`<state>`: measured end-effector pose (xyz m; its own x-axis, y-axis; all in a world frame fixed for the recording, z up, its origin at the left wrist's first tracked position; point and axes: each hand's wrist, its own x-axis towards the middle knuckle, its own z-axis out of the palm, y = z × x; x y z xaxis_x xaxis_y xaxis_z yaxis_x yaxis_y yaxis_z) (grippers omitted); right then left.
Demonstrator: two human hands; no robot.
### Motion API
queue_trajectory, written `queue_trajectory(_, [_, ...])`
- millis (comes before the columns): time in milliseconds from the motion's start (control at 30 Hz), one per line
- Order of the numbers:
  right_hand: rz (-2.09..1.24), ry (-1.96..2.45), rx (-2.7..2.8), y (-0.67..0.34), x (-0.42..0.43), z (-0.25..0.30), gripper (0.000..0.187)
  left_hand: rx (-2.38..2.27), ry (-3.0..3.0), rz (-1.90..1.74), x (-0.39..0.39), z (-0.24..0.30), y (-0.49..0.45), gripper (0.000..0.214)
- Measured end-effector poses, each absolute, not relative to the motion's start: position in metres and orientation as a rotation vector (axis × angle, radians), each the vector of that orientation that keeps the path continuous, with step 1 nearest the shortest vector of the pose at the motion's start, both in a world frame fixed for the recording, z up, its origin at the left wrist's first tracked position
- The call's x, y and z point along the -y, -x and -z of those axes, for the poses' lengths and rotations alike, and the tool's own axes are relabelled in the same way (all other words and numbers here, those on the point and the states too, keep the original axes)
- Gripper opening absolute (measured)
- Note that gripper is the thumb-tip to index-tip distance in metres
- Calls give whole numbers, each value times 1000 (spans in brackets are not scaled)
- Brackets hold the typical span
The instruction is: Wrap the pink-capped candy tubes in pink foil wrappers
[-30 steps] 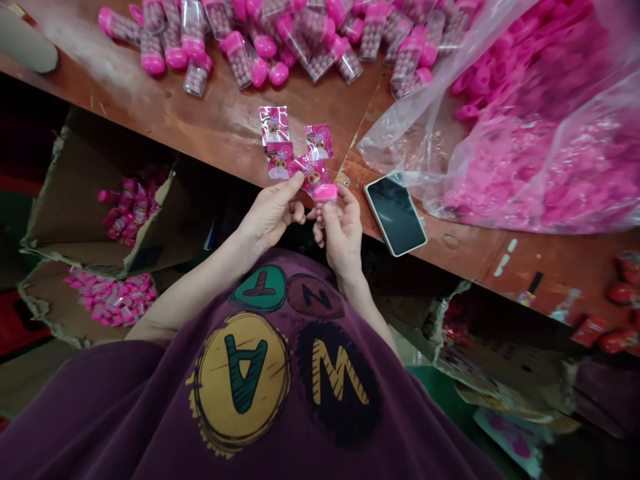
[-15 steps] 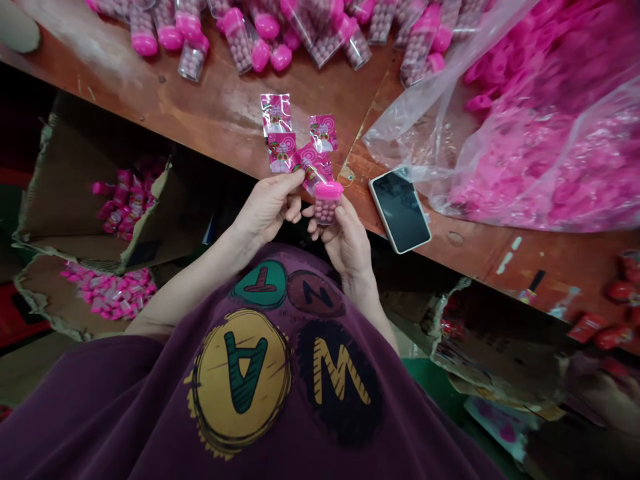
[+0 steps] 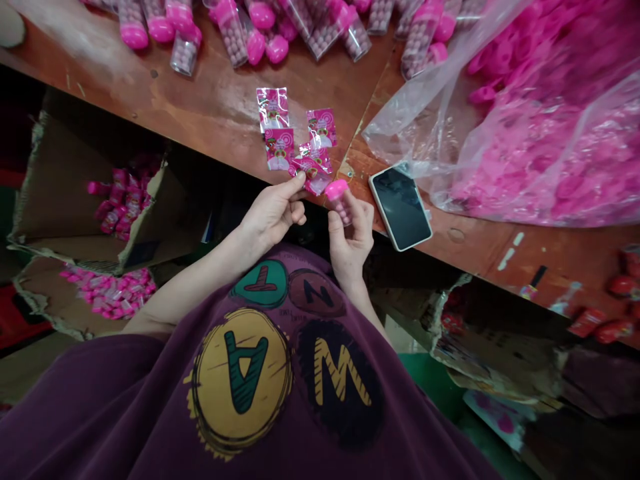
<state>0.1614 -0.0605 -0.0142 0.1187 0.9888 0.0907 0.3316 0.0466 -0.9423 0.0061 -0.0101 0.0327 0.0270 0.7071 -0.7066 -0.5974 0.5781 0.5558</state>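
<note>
My left hand (image 3: 273,215) is at the table's front edge, with thumb and forefinger closed on the edge of a shiny pink sachet (image 3: 318,181). That sachet looks creased and partly overlaps others. Close by on the wood lie more printed sachets, one upper left (image 3: 273,107), one below it (image 3: 279,148) and one to the right (image 3: 322,127). Between the thumb and fingers of my right hand (image 3: 353,243) is a small clear candy tube (image 3: 342,208) of pink balls, its pink cap upward and tilted. My fingers hide part of the tube.
A phone (image 3: 401,207) lies right of my hand at the table edge (image 3: 455,243). Filled candy tubes (image 3: 233,33) are heaped at the back. A clear bag of pink plastic pieces (image 3: 545,153) spreads on the right. Below left stands a cardboard box (image 3: 55,200) with pink items.
My right hand has moved slightly right with the candy tube, away from my left hand, and turned it. The sachet at my left fingers has become more creased.
</note>
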Motion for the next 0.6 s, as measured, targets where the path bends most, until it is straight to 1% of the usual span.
queue_trajectory(167, [-852,1498,1497,-162,59,19,47,-1151,-132,-968,12,-34,-8,35])
queue_trajectory(367, [-815,1435,1589,-156,66,13,43,-1137,-128,-997,13,-36,-11,36])
queue_trajectory(533, [-1023,1357,1485,-150,70,16,40,-1080,-215,-982,13,-35,-7,39])
queue_trajectory(600, [-1109,1327,1383,-149,71,20,44,-1064,-260,-964,14,-33,-5,36])
